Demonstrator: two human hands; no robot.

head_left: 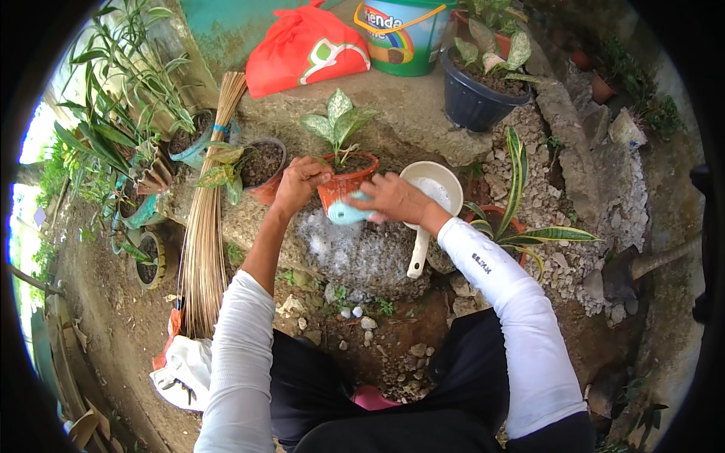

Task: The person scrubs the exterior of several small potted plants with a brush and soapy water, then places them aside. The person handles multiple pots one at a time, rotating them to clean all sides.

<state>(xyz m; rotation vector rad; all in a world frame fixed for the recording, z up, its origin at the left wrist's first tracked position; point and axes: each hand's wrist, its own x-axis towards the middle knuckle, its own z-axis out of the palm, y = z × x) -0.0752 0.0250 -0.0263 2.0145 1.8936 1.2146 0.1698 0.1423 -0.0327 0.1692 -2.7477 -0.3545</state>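
Observation:
A small orange plastic plant pot [338,189] with a variegated leafy plant [338,120] stands on a rough stone ledge. My left hand [303,180] grips the pot's rim on its left side. In my right hand [395,198] is a light blue scrub brush [347,212], held against the pot's front; its bristles are hidden. Just right of that hand, a white plastic dipper [421,249] holds foamy water. White suds [334,243] cover the stone below the pot.
A stick broom [205,243] leans at the left beside another potted plant [261,164]. Behind are a red bag [308,51], a green bucket [405,39] and a dark pot [481,99]. A snake plant [515,187] and rubble lie right; a shovel [623,277] lies farther right.

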